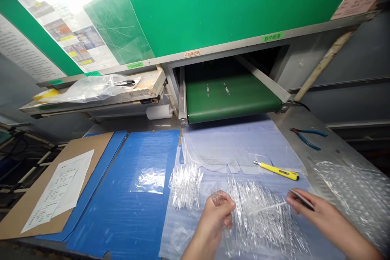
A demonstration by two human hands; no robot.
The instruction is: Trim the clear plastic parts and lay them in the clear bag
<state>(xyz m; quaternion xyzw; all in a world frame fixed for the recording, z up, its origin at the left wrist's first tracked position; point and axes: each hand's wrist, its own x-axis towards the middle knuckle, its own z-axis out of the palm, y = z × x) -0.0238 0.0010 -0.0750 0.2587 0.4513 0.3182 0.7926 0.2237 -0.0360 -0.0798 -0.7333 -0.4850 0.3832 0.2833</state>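
As both hands work at the near end of the table (292, 128), here's the picture: the left hand (217, 220) has its fingers (224, 207) curled together around a small clump of clear plastic spikes (217, 197), while the right hand (317, 211) pinches a thin grey strip (301, 199) between thumb and fingers. Here's the danger: a loose grip could let those slick pieces drop, and a careless wrist could sweep them off the clear plastic sheet (173, 227). The heap of spikes (262, 221) lies between the hands, glinting, tangled and brittle-looking, with a smaller bunch (185, 185) just to its left. A yellow box cutter (277, 170) lies just beyond, close enough to snag a stray sleeve.
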